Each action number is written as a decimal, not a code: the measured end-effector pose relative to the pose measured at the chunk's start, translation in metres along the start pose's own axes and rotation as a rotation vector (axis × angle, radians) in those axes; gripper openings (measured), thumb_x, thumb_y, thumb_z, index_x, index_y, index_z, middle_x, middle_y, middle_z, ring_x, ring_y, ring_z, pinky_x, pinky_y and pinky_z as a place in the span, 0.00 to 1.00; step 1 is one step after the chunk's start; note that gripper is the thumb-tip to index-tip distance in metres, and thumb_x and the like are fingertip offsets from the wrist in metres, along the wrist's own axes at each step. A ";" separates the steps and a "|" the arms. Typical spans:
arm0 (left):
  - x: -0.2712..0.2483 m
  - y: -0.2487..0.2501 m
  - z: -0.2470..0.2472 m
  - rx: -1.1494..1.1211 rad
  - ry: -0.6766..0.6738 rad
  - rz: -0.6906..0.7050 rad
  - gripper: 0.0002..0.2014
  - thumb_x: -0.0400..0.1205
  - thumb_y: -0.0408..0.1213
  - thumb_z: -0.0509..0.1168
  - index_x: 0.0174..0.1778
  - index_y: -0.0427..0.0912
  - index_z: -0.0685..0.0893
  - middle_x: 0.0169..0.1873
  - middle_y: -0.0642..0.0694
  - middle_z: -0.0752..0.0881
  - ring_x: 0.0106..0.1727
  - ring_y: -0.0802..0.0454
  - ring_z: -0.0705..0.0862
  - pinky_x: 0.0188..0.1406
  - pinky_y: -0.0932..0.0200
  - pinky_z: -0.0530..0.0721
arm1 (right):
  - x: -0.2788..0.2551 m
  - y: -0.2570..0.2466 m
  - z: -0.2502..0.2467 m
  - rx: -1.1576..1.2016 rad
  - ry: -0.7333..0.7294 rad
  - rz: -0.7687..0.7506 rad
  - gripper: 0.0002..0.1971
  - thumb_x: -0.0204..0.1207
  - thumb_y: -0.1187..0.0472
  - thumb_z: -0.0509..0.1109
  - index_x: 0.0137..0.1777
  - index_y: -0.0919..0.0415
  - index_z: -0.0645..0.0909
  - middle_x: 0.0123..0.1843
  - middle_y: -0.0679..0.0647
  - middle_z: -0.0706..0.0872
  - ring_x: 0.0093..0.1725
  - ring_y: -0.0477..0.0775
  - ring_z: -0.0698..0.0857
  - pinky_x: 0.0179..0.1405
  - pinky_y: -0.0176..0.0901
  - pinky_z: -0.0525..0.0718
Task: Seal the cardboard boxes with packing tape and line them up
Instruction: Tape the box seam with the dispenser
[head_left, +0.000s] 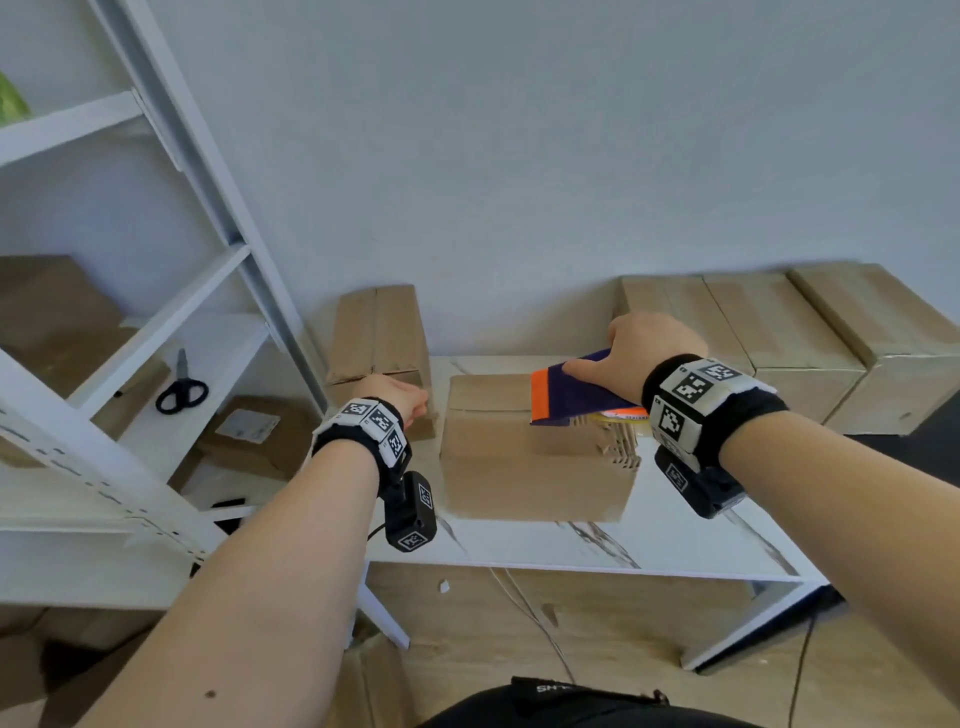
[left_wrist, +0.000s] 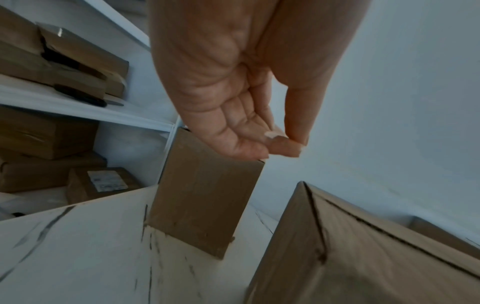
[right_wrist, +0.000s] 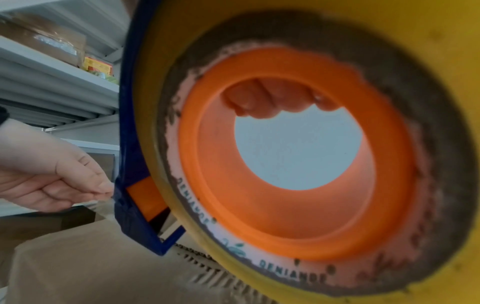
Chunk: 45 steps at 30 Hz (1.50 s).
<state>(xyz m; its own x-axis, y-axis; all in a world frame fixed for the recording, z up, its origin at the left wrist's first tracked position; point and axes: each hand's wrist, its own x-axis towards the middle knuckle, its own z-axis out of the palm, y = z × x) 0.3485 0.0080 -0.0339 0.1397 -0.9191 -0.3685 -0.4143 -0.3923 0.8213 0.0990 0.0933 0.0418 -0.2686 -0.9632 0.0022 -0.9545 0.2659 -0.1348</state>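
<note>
Fingers of the right hand (head_left: 641, 353) curl through the orange core of the tape dispenser (head_left: 576, 395); I see only their tips (right_wrist: 270, 100) in the right wrist view, where the yellow roll fills most of the frame. Dispenser sits over the right part of the box (head_left: 530, 452) top; contact is blurred. Left hand (left_wrist: 233, 86), left of the box, has thumb and fingertips nearly meeting. Whether they pinch tape, I cannot tell. Upright box (head_left: 379, 338) stands behind it.
</note>
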 end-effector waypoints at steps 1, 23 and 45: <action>0.003 -0.002 0.001 0.021 -0.011 0.007 0.10 0.77 0.33 0.70 0.29 0.44 0.85 0.36 0.42 0.91 0.51 0.44 0.89 0.59 0.47 0.85 | 0.001 -0.003 -0.001 -0.021 0.000 0.002 0.25 0.69 0.33 0.64 0.34 0.57 0.77 0.32 0.51 0.79 0.33 0.52 0.79 0.26 0.38 0.71; 0.025 -0.032 0.033 0.261 -0.084 0.111 0.13 0.82 0.44 0.63 0.40 0.42 0.89 0.40 0.45 0.91 0.46 0.43 0.88 0.52 0.52 0.86 | 0.014 -0.020 0.006 -0.124 0.006 0.048 0.25 0.69 0.33 0.65 0.34 0.57 0.80 0.30 0.50 0.80 0.30 0.50 0.78 0.25 0.36 0.72; -0.027 -0.021 0.070 0.514 0.033 0.551 0.21 0.88 0.38 0.49 0.77 0.39 0.66 0.68 0.41 0.78 0.68 0.44 0.77 0.65 0.52 0.74 | 0.011 -0.003 0.008 -0.083 -0.005 0.046 0.24 0.69 0.34 0.65 0.36 0.59 0.80 0.32 0.51 0.81 0.32 0.52 0.79 0.24 0.37 0.70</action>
<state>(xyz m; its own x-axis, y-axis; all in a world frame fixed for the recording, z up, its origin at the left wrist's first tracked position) 0.2902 0.0436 -0.0722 -0.1861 -0.9809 0.0569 -0.7982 0.1847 0.5734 0.0994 0.0813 0.0345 -0.3121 -0.9500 -0.0068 -0.9486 0.3120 -0.0523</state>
